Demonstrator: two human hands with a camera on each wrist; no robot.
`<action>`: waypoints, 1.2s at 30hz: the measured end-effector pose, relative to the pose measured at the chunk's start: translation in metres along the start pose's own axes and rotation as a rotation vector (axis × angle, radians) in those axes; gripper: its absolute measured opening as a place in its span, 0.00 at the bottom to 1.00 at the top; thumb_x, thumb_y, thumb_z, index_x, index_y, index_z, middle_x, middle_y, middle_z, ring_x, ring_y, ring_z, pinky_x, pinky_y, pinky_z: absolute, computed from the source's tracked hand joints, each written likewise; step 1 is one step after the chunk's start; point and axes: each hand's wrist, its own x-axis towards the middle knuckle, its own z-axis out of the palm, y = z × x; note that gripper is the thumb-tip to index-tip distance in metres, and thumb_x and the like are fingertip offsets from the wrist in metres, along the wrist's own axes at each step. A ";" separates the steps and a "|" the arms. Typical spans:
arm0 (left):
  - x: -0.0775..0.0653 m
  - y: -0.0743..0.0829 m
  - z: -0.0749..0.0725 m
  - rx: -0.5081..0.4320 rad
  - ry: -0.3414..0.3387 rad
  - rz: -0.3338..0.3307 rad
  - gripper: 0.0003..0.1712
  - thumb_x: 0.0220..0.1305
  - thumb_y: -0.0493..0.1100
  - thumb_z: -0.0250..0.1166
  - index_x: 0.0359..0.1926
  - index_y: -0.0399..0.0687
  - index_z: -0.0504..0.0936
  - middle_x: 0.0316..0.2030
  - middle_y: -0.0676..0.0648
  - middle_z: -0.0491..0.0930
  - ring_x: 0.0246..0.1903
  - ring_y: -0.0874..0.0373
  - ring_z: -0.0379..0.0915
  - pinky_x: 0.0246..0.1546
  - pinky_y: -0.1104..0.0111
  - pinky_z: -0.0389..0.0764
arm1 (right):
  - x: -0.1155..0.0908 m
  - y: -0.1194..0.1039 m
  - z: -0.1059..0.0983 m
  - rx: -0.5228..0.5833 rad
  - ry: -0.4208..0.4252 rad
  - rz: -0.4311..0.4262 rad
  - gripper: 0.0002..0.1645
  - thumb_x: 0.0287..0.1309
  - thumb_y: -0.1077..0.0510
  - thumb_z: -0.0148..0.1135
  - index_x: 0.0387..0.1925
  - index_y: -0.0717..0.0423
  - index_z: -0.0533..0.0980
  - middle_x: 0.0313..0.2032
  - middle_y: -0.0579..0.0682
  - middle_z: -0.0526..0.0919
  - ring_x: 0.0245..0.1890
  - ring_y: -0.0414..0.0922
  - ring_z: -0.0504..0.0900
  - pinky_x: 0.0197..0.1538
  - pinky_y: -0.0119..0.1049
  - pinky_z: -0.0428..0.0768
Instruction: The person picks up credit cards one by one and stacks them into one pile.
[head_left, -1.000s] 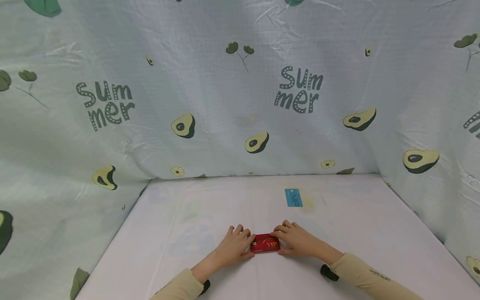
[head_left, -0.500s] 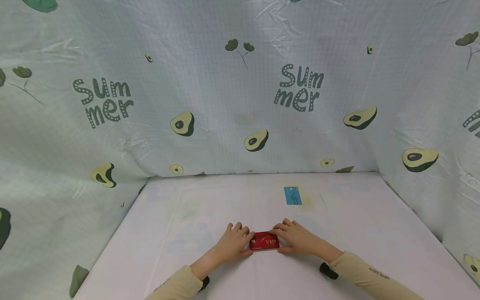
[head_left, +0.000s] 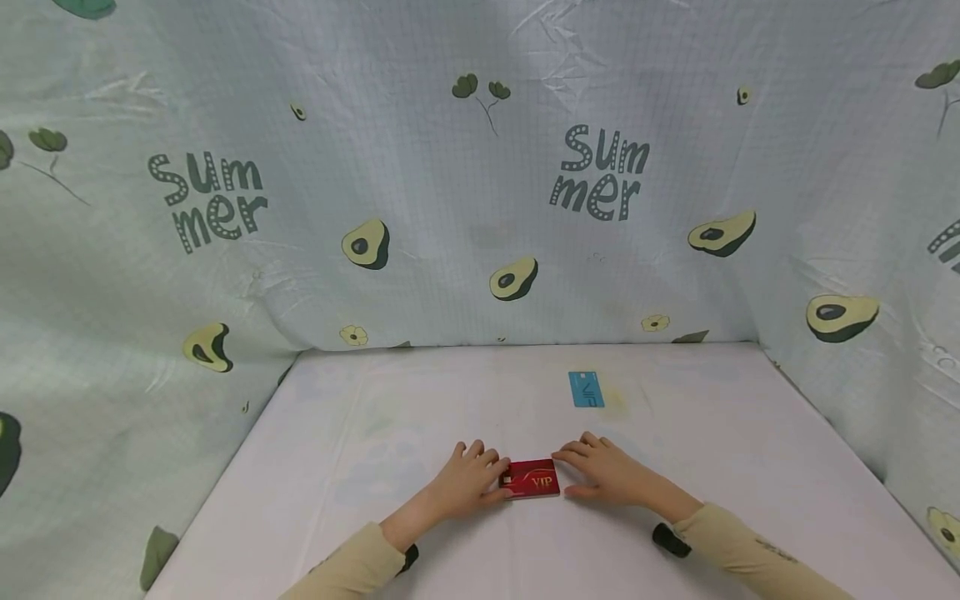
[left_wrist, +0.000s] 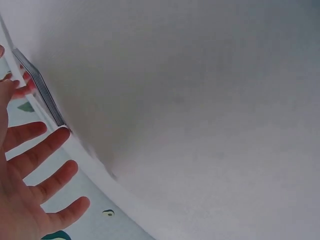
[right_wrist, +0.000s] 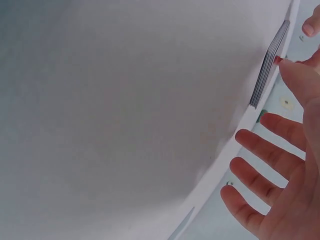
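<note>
A squared stack of cards (head_left: pixel 534 480) lies on the table in the head view, with a red VIP card on top. My left hand (head_left: pixel 467 483) holds its left end, index finger at the far corner and thumb at the near one. Just off the right end is my right hand (head_left: pixel 611 473), its thumb and fingers apart and nothing between them. In the left wrist view the layered edge of the stack (left_wrist: pixel 47 97) shows beside the spread fingers (left_wrist: pixel 37 155). The right wrist view has the same stack (right_wrist: pixel 267 67) beyond the thumb.
A blue VIP card (head_left: pixel 587 389) lies farther back on the white-covered table (head_left: pixel 420 392). Behind and at both sides hangs a pale curtain (head_left: pixel 435 192) printed with avocados. Dark straps (head_left: pixel 671 540) sit at the wrists.
My right hand has let go of the stack's right end and moved a little to the right. The left hand stays at the left end.
</note>
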 end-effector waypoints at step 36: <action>0.047 -0.014 -0.005 -0.073 0.129 0.108 0.16 0.62 0.52 0.53 0.47 0.51 0.77 0.40 0.53 0.78 0.41 0.58 0.68 0.41 0.64 0.70 | -0.019 0.041 -0.003 -0.078 0.184 0.269 0.25 0.47 0.47 0.63 0.45 0.56 0.75 0.43 0.51 0.78 0.38 0.46 0.69 0.35 0.43 0.69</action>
